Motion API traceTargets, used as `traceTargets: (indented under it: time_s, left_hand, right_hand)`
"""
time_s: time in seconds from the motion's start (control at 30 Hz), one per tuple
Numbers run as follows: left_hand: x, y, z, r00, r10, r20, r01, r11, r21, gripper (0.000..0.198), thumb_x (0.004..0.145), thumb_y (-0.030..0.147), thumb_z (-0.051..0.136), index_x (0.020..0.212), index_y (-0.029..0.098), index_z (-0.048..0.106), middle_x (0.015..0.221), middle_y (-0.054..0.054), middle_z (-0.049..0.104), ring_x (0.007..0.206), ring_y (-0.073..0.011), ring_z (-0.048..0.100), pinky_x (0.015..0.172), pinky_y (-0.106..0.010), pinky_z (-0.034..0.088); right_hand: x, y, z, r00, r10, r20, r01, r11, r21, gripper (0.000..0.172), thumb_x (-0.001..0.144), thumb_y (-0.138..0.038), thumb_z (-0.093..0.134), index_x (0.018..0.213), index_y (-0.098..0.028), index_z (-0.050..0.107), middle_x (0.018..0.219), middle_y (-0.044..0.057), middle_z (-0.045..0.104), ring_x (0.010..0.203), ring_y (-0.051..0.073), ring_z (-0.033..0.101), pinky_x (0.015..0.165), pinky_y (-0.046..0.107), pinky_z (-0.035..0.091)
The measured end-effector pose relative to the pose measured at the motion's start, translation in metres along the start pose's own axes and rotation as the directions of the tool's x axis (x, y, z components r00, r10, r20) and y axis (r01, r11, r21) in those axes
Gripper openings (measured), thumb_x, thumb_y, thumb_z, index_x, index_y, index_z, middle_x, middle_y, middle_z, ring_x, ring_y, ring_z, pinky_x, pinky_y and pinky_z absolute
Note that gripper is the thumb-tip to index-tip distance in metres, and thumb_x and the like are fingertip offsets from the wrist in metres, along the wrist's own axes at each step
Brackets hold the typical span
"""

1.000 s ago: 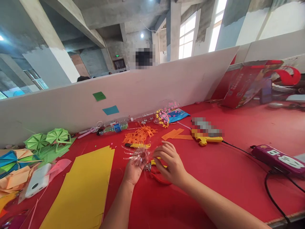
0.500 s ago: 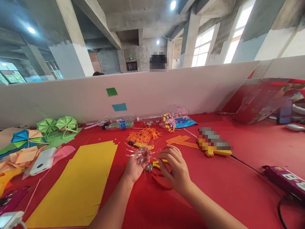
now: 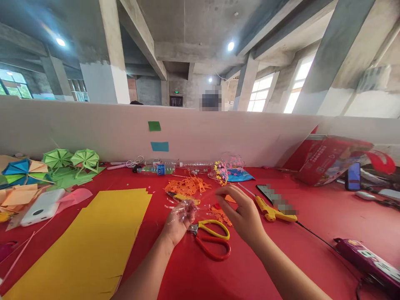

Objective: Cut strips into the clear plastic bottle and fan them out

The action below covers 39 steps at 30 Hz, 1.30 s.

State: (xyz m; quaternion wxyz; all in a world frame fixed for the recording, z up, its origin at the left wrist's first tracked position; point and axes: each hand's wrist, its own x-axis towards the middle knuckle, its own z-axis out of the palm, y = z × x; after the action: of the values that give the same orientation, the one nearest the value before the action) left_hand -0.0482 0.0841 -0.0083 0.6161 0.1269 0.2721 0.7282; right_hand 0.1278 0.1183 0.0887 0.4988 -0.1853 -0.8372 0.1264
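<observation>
My left hand [image 3: 176,227] is closed around a clear plastic bottle piece [image 3: 184,207] cut into thin, curling strips. Its fingers partly hide the plastic. Right of it, my right hand [image 3: 243,212] hangs above the table with bent fingers, thumb and index finger apart, and nothing visible between them. Scissors [image 3: 219,257] with one yellow and one red handle lie between the hands, blades partly behind my left hand. Just beyond the plastic is a yellow utility knife [image 3: 186,199], in front of a heap of orange paper scraps [image 3: 187,185].
Yellow paper sheets [image 3: 90,233] cover the left side of the red table. Green paper umbrellas [image 3: 84,159], plastic bottles [image 3: 161,168] and a star-covered clear piece [image 3: 221,171] line the back. A yellow glue gun [image 3: 275,214] and purple power strip [image 3: 368,258] are at right.
My right hand has shifted slightly right and away from the plastic strips, uncovering the scissor handles and more orange scraps. My left hand keeps its hold. The camera view has tilted up.
</observation>
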Motion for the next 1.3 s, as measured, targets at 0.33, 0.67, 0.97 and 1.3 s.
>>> traceTargets:
  time_s: [0.33, 0.67, 0.97, 1.3]
  left_hand:
    - [-0.003, -0.001, 0.007, 1.0, -0.003, -0.019, 0.004, 0.999, 0.046, 0.012, 0.084, 0.014, 0.053, 0.078, 0.011, 0.064, 0.067, -0.004, 0.063, 0.05, -0.0078, 0.054, 0.046, -0.019, 0.04]
    - [0.0, 0.001, 0.005, 0.999, 0.005, -0.041, -0.002, 0.997, 0.078, 0.019, 0.087, 0.022, 0.056, 0.073, 0.01, 0.062, 0.062, -0.003, 0.061, 0.046, -0.0055, 0.049, 0.044, -0.017, 0.037]
    - [0.002, 0.001, 0.002, 0.999, 0.022, -0.029, -0.021, 0.998, 0.053, 0.022, 0.083, 0.028, 0.06, 0.067, 0.013, 0.058, 0.055, 0.0, 0.056, 0.041, -0.0046, 0.043, 0.04, -0.017, 0.033]
    - [0.001, 0.002, 0.002, 0.998, 0.06, 0.015, -0.061, 0.994, 0.093, 0.026, 0.081, 0.033, 0.062, 0.065, 0.013, 0.058, 0.051, 0.001, 0.054, 0.038, -0.0039, 0.04, 0.039, -0.016, 0.03]
  right_hand:
    - [-0.03, 0.041, 0.034, 0.984, -0.08, -0.158, 0.072, 0.996, -0.056, 0.017, 0.088, -0.01, 0.047, 0.089, -0.021, 0.06, 0.079, 0.004, 0.063, 0.074, 0.019, 0.058, 0.066, 0.032, 0.047]
    - [-0.025, 0.027, 0.019, 0.982, -0.074, -0.176, 0.075, 0.997, 0.001, 0.017, 0.087, -0.009, 0.048, 0.089, -0.022, 0.058, 0.081, 0.004, 0.063, 0.076, 0.019, 0.058, 0.067, 0.032, 0.047]
    - [0.027, -0.001, 0.011, 0.935, -0.193, 0.297, 0.193, 0.981, 0.029, 0.012, 0.081, -0.009, 0.061, 0.076, -0.02, 0.061, 0.078, 0.002, 0.064, 0.076, 0.018, 0.053, 0.074, 0.034, 0.044]
    - [0.029, 0.008, 0.011, 0.915, -0.204, 0.347, 0.21, 0.978, 0.021, 0.009, 0.083, -0.01, 0.059, 0.081, -0.019, 0.063, 0.083, 0.005, 0.064, 0.081, 0.02, 0.051, 0.076, 0.035, 0.043]
